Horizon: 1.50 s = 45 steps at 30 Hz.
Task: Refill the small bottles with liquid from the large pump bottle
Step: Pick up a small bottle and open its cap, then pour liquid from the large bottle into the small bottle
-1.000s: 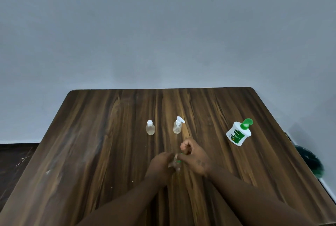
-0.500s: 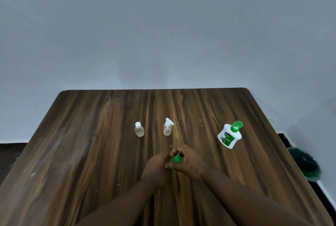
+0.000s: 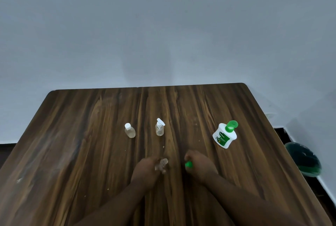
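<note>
My left hand grips a small clear bottle with its mouth uncovered, low over the wooden table. My right hand is a short way to the right, closed on a small green cap. Further back stand two small clear bottles: one with a white screw cap and one with a white pump top. The large white pump bottle, with a green pump head and green label, stands at the right, beyond my right hand.
A dark green rounded object lies on the floor past the table's right edge. A plain grey wall stands behind the table. Small crumbs dot the tabletop near the middle.
My hands were together on the small bottle; now they have parted. The green cap has come off with my right hand, moving right, while my left hand keeps the bottle.
</note>
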Tool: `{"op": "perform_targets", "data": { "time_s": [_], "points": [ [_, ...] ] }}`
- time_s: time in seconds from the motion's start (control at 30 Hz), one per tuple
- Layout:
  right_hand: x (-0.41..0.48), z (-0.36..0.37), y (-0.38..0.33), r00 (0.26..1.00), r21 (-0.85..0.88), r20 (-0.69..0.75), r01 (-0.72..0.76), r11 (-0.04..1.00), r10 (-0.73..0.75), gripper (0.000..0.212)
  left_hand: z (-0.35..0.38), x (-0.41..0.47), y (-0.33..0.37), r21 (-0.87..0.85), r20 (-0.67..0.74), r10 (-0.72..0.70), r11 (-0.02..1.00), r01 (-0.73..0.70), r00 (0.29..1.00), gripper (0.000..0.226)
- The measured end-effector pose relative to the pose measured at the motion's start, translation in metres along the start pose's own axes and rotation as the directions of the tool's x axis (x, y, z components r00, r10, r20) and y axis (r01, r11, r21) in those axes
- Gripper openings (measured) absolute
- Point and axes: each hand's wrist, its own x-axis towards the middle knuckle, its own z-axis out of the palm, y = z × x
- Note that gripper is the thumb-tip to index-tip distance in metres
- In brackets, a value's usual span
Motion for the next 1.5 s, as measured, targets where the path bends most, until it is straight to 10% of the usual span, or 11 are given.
{"op": "perform_targets", "data": {
  "time_s": [0.37,0.5,0.73,1.0,1.5],
  "points": [
    [-0.003,0.019,0.022,0.988,-0.150,0.132,-0.057,0.987,0.077,0.058,0.012,0.023,0.041,-0.084,0.054,0.132,0.988,-0.128,0.990,0.028],
    [-0.021,-0.026,0.016,0.958,-0.029,-0.283,0.034,0.999,-0.041,0.016,0.020,0.033,0.066,-0.084,0.058,0.193,0.979,-0.188,0.980,0.024],
    [-0.015,-0.151,0.042,0.577,0.235,-0.787,-0.048,0.971,0.219,0.010,0.038,0.066,0.128,-0.051,0.060,0.279,0.960,-0.276,0.958,0.026],
    [0.021,-0.159,0.089,0.825,0.585,-0.285,-0.253,0.771,0.487,0.025,0.065,0.095,0.176,-0.043,0.074,0.330,0.944,-0.328,0.941,0.016],
    [0.041,-0.163,0.096,0.838,0.651,-0.145,-0.319,0.689,0.526,0.006,0.086,0.116,0.190,0.078,0.001,0.264,0.962,-0.263,0.964,0.022]
  ]
}}
